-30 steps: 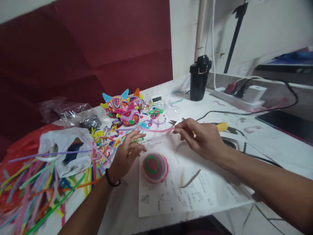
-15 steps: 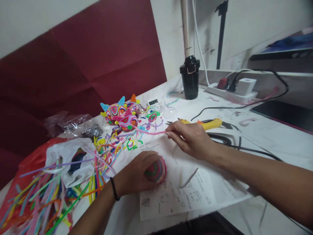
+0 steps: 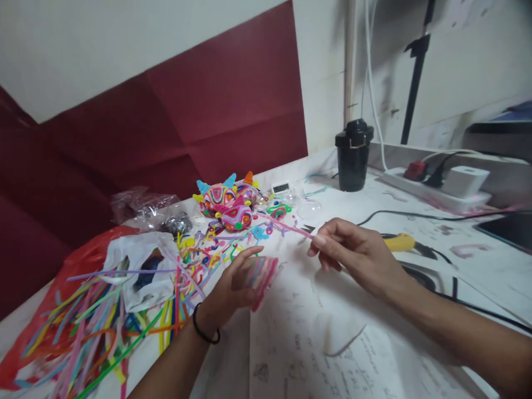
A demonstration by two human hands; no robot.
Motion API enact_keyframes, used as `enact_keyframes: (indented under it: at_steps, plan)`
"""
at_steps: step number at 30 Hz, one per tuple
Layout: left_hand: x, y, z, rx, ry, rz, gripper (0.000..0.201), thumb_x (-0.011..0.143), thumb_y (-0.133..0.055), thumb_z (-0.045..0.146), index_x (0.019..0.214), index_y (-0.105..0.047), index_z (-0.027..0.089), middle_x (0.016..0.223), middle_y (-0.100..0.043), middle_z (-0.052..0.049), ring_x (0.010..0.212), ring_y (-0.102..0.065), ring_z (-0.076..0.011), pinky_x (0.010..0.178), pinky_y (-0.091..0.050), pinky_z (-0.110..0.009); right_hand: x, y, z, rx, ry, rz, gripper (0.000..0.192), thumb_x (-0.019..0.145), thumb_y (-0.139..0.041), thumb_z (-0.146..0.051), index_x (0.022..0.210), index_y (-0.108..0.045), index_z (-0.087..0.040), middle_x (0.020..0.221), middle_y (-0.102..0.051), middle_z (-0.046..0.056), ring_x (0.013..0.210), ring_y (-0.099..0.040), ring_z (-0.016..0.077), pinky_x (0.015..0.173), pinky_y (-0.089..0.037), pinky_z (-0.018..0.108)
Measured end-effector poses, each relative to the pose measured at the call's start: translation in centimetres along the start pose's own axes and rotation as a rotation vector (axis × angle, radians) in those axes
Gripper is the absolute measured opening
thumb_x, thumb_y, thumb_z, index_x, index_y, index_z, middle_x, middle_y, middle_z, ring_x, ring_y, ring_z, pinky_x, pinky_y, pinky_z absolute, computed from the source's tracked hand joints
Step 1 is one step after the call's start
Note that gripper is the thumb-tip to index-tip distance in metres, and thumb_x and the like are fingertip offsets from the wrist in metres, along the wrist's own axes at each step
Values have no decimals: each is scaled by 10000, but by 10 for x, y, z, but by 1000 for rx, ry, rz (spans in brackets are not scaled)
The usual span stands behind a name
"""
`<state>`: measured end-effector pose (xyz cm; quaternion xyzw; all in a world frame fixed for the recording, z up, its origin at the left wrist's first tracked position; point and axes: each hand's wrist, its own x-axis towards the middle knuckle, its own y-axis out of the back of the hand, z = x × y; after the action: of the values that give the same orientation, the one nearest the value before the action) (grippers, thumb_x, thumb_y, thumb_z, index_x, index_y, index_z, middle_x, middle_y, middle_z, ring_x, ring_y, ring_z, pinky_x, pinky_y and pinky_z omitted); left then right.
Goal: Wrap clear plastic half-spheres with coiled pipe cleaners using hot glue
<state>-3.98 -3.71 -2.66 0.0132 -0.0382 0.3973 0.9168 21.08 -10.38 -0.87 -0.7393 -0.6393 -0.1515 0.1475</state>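
My left hand point(image 3: 226, 295) grips a small cup-shaped piece point(image 3: 264, 277) wound from coloured pipe cleaners, its pink rim turned to the right. Between the thumb and fingers of my right hand point(image 3: 359, 252) is one end of a pink pipe cleaner point(image 3: 294, 228). The strand stretches up and left toward several finished figures point(image 3: 226, 208) covered in coiled pipe cleaners, with blue and orange horns. Behind my right hand, the yellow handle point(image 3: 399, 243) of a cutting tool is partly hidden. Under both hands lies paper with handwriting point(image 3: 291, 349).
Loose pipe cleaners point(image 3: 95, 332) spread over a red bag point(image 3: 70, 271) and a white bag point(image 3: 124, 255) at left. At the back stand a black lidded cup point(image 3: 354, 160) and a small digital clock point(image 3: 281, 188). A power strip point(image 3: 432, 191) and black cables point(image 3: 415, 211) lie right.
The view has shifted, so the scene sits lower and further right. My left hand has tilted the cup-shaped piece so its rim faces right. My right hand still pinches the pink pipe cleaner.
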Motion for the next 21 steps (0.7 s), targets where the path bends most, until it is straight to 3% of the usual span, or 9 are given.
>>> enact_keyframes:
  at_steps: [4, 8, 13, 17, 21]
  plan:
    - [-5, -3, -6, -113, 11, 100, 641, 678, -793, 426, 1253, -558, 265, 1137, -668, -93, 984, -638, -233, 852, -495, -352, 1, 0, 2, 88, -85, -10, 355, 806, -654, -515, 697, -611, -180, 560, -646, 20, 453, -526, 112, 446, -424, 244]
    - [-6, -2, -7, -221, 4, 135, 492, 729, -743, 418, 1167, -605, 241, 1142, -667, -108, 988, -644, -252, 880, -500, -406, 1, -1, 8, 200, -132, -26, 323, 794, -682, -486, 711, -621, -179, 661, -693, 48, 472, -529, 109, 450, -421, 247]
    - [-6, -2, -3, -404, 1, 131, 471, 776, -656, 454, 1164, -624, 188, 1197, -648, -130, 1089, -616, -299, 977, -445, -470, 0, 1, 13, 233, -197, -45, 266, 788, -712, -434, 744, -635, -183, 661, -696, 37, 479, -523, 99, 451, -412, 230]
    - [-6, -1, -4, -487, 31, 182, 411, 796, -613, 442, 1092, -663, 161, 1133, -683, -130, 1101, -611, -315, 989, -432, -490, -1, 2, 13, 179, -226, -62, 237, 761, -751, -391, 731, -654, -177, 554, -651, 12, 459, -506, 95, 448, -408, 223]
    - [-7, 0, -9, -530, 73, 253, 430, 798, -605, 462, 1070, -677, 137, 1072, -707, -127, 1089, -615, -309, 986, -433, -479, -1, 2, 13, 211, -240, -56, 227, 721, -782, -364, 799, -660, -188, 596, -663, 26, 503, -544, 129, 457, -424, 246]
